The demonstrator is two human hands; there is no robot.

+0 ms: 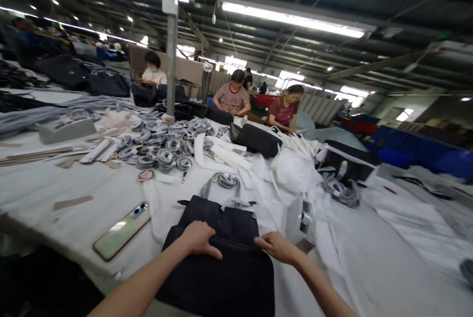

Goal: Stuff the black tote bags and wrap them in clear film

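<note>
A black fabric bag (221,263) lies flat on the white table (74,184) right in front of me. My left hand (199,239) rests palm down on its upper left part, fingers curled over a fold. At the bag's right edge, my right hand (276,247) pinches the fabric. A grey strap (225,181) lies just beyond the bag's top.
A phone (121,230) lies left of the bag. Behind it sit several coiled grey straps (162,144), white paper and wrapping (291,169), and more black bags (258,139). Three people sit working at the table's far side. A metal post (171,41) rises from the table.
</note>
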